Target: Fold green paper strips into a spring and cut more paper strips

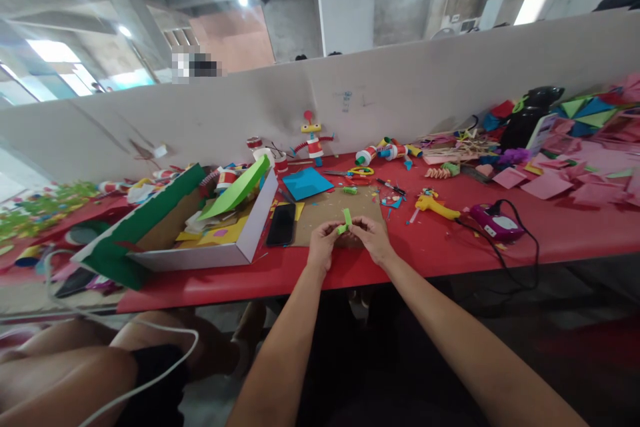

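Just below the frame's centre, the light-green paper strip (pixel 347 217) sits between the left hand (pixel 323 243) and right hand (pixel 371 237), fingertips of both pinching it, neither nearer, one end standing upward, the other slanting lower left.

The paper strip (pixel 348 216) is light green; from it, the card (pixel 306 183) at ten o'clock is blue, the glue gun (pixel 439 207) at three yellow, the box (pixel 258 227) at nine white and green

Red table (pixel 440 248): cardboard mat (pixel 369 205), open box (pixel 254 230), yellow glue gun (pixel 436 207), purple socket block (pixel 493 225), pink paper sheets (pixel 549 184).
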The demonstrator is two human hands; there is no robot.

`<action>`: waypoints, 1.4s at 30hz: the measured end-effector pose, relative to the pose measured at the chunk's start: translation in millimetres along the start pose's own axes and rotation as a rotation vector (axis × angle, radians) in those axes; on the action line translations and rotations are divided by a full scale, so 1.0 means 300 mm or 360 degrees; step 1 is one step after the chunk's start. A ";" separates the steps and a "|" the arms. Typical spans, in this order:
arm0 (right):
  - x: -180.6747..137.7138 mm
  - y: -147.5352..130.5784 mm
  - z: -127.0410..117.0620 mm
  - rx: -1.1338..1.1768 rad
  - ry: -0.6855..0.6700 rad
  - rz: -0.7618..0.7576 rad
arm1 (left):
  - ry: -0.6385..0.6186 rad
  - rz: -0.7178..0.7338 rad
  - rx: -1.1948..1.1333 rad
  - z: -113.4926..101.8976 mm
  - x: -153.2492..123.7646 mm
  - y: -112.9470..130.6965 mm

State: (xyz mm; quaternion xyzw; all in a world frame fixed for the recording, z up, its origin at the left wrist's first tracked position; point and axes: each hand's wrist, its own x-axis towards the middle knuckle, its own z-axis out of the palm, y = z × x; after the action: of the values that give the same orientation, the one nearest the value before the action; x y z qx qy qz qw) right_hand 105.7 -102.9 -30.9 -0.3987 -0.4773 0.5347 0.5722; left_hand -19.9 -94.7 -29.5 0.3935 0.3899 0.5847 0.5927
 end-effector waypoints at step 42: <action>-0.008 0.002 0.003 -0.0019 -0.0020 0.0052 | -0.0101 0.0046 0.0075 0.002 -0.012 0.007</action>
State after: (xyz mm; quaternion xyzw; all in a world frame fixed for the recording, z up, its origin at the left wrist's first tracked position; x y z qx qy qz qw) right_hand 104.8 -105.2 -31.4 -0.4065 -0.4775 0.5437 0.5579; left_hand -20.2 -98.4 -27.4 0.4312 0.3789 0.5711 0.5868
